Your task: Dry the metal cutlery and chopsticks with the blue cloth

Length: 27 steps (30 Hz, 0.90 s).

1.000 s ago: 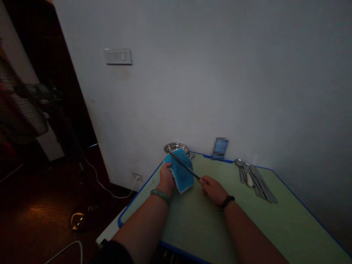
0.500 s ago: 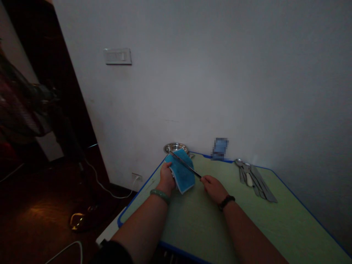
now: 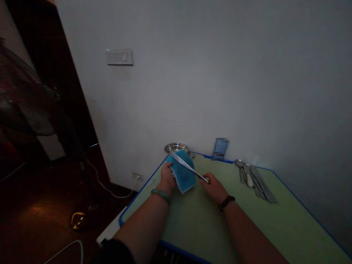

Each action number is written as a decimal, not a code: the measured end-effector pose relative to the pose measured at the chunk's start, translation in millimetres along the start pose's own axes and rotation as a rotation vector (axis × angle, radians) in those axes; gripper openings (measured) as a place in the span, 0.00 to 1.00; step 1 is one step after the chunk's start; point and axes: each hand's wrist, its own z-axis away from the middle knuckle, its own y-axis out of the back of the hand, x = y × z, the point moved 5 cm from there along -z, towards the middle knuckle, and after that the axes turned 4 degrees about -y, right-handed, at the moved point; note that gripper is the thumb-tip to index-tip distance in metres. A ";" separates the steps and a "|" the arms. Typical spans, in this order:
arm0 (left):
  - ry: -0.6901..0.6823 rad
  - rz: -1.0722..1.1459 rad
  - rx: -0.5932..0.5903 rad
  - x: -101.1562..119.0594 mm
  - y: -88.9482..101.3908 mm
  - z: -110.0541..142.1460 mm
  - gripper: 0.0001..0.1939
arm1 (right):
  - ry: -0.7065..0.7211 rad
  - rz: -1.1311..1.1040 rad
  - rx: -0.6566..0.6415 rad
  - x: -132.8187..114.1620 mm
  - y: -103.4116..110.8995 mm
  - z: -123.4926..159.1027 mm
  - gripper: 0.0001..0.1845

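My left hand [image 3: 167,177] grips a blue cloth [image 3: 182,174] over the far left part of a green table [image 3: 206,223]. My right hand [image 3: 213,187] is closed on the handle end of a table knife [image 3: 188,167]. The knife's blade lies slantwise across the cloth, tip pointing up and left. A green bangle is on my left wrist, a dark beaded band on my right.
A steel bowl [image 3: 176,147] stands at the table's far left corner by the white wall. Several pieces of cutlery [image 3: 254,178] lie at the far right. A blurred blue item [image 3: 220,148] leans on the wall. A fan [image 3: 30,110] and cables [image 3: 110,185] occupy the dark floor left.
The knife has turned so its flat side catches light, and my right hand has shifted slightly right along the table. My left hand and the cloth stay in place.
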 end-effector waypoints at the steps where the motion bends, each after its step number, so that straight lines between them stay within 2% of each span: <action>1: -0.005 0.001 0.004 0.2 0.1 -0.1 0.23 | 0.009 0.009 -0.007 -0.4 -0.4 0.3 0.13; 5: -0.014 -0.011 0.035 0.4 2.0 -1.0 0.23 | 0.003 0.060 -0.004 0.6 -0.4 0.4 0.10; 16: -0.016 0.044 0.045 -0.4 7.1 -8.2 0.21 | 0.059 0.054 0.038 -3.8 3.4 1.1 0.14; 24: -0.047 0.010 0.043 2.1 4.0 -3.0 0.19 | 0.057 0.083 -0.014 -5.9 1.7 3.0 0.15; 27: -0.065 0.012 0.091 3.4 4.6 -0.8 0.18 | 0.031 0.113 -0.019 -4.6 0.9 3.8 0.15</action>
